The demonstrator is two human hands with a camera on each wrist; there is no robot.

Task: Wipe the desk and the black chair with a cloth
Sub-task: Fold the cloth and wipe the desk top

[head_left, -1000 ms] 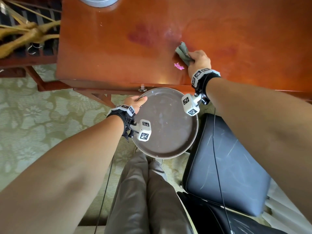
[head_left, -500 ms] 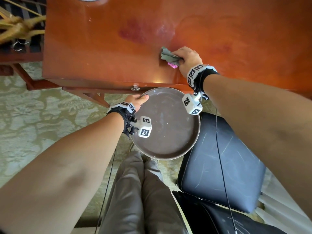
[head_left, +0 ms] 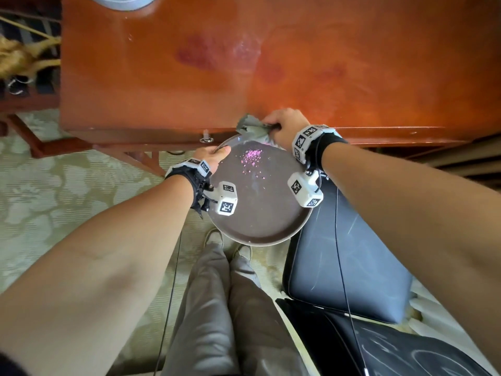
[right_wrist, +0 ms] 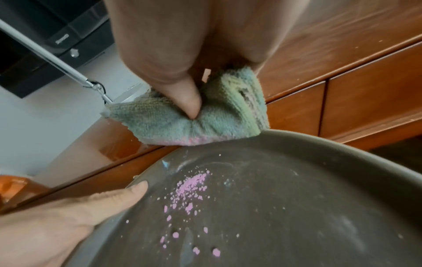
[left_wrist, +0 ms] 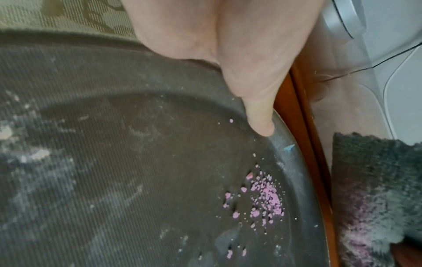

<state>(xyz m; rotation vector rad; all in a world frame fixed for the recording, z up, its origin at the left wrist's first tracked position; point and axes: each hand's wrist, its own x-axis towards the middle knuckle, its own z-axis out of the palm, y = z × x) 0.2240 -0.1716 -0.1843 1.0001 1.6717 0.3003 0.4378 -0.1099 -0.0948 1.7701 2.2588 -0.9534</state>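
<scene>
My right hand (head_left: 284,128) grips a folded grey-green cloth (head_left: 250,128) at the near edge of the red-brown wooden desk (head_left: 271,63). In the right wrist view the cloth (right_wrist: 200,117) has a pink-stained lower edge just above the tray rim. My left hand (head_left: 212,157) holds a round brown tray (head_left: 260,213) by its rim, thumb on the inside, tight under the desk edge. Pink crumbs (head_left: 252,158) lie scattered on the tray (left_wrist: 114,162), near its far rim. The black chair seat (head_left: 352,261) sits below my right forearm, streaked with pale marks.
A grey round object (head_left: 122,1) stands at the desk's far left edge. A small metal drawer knob (head_left: 206,138) sits on the desk front, left of the tray. A patterned green carpet (head_left: 67,199) covers the floor. My trousered legs (head_left: 222,308) stand beside the chair.
My right hand swept the cloth from mid-desk toward me to the near edge. The pink crumbs that lay on the desk are now on the tray. The tray stayed put under the edge.
</scene>
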